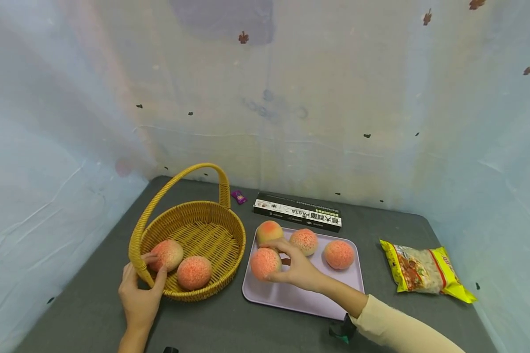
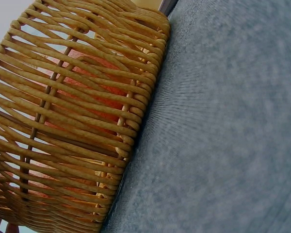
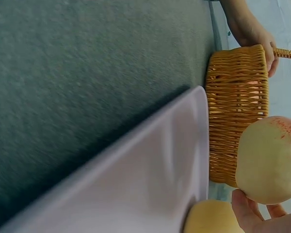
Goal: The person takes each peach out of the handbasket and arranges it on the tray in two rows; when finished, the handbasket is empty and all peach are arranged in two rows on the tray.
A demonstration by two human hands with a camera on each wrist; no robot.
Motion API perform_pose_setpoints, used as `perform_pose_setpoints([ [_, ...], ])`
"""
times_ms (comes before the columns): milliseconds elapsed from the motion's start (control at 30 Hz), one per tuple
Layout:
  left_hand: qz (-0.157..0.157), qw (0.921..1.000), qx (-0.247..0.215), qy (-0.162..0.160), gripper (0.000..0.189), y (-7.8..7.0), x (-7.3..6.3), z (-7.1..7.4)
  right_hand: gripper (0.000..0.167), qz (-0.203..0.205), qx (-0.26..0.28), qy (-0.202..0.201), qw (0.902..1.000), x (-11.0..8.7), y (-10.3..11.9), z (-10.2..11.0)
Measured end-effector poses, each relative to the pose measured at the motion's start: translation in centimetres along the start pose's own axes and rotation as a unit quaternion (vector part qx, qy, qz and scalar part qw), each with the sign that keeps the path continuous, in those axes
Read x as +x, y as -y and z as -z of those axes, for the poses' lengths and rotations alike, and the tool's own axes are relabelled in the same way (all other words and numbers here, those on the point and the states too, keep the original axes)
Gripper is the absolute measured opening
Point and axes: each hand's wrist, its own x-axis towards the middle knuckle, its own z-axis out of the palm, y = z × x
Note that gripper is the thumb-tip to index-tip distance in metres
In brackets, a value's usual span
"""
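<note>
My left hand [image 1: 140, 299] grips the rim of a yellow wicker basket [image 1: 236, 235] near the foot of its handle, fingers reaching over the edge. Inside the basket lie two pink peaches, one peach [image 1: 166, 255] right by those fingers and another peach [image 1: 195, 272] beside it. In my right hand [image 1: 302, 269] a peach [image 1: 265, 264] is held between thumb and fingers, over the left side of a pale purple tray [image 1: 291, 298]. The right wrist view shows this peach's [image 3: 266, 162] yellowish underside. Three more peaches rest on the tray, including a peach [image 1: 339, 254] at its right.
Behind the tray lies a black pasta box [image 1: 298, 212], with a small purple wrapped candy [image 1: 238, 197] left of it. A yellow food packet [image 1: 424, 269] lies at the right of the grey table [image 1: 212, 326]. Plastic sheeting [image 1: 291, 98] hangs behind the table and along both sides.
</note>
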Motion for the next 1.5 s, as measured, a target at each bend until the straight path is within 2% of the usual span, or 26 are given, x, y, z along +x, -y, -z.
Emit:
perform_pose_setpoints([
  [233,-0.006,0.9999,-0.004,-0.009,0.032,-0.1,-0.2,-0.2,0.066,-0.019,0.009,-0.006,0.9998,-0.7,-0.9,-0.5],
  [433,0.011,0.9999,0.008,0.005,0.030,-0.4,-0.2,0.0,0.066,-0.038,0.021,0.003,0.9991,-1.1,-1.9,-1.1],
  [533,0.015,0.9998,0.010,0.005,0.030,-1.2,0.0,0.0,0.066,-0.038,0.025,0.008,0.9989,-1.3,-2.4,-1.5],
  [700,0.010,0.9999,0.005,0.000,0.027,-3.6,0.6,-0.2,0.064,-0.030,0.025,0.012,0.9992,-1.5,-3.0,-2.0],
  [767,0.007,1.0000,0.003,-0.001,0.027,-4.0,0.7,-0.2,0.064,-0.033,0.024,0.012,0.9991,-1.6,-3.1,-2.2],
  [833,0.004,1.0000,0.004,-0.003,0.028,-3.7,0.6,-0.2,0.064,-0.037,0.024,0.012,0.9990,-1.7,-3.3,-2.3],
  [1000,-0.009,0.9999,0.001,-0.013,0.032,-1.2,0.2,-0.3,0.064,-0.041,0.025,0.010,0.9988,-1.7,-3.3,-2.3],
  [1100,-0.013,0.9997,-0.002,-0.018,0.033,-0.3,0.0,-0.3,0.064,-0.042,0.026,0.011,0.9987,-1.7,-3.2,-2.2],
  [1500,-0.012,0.9998,-0.005,-0.014,0.030,-0.2,0.0,-0.2,0.063,-0.039,0.019,0.020,0.9988,-1.8,-3.4,-2.3],
])
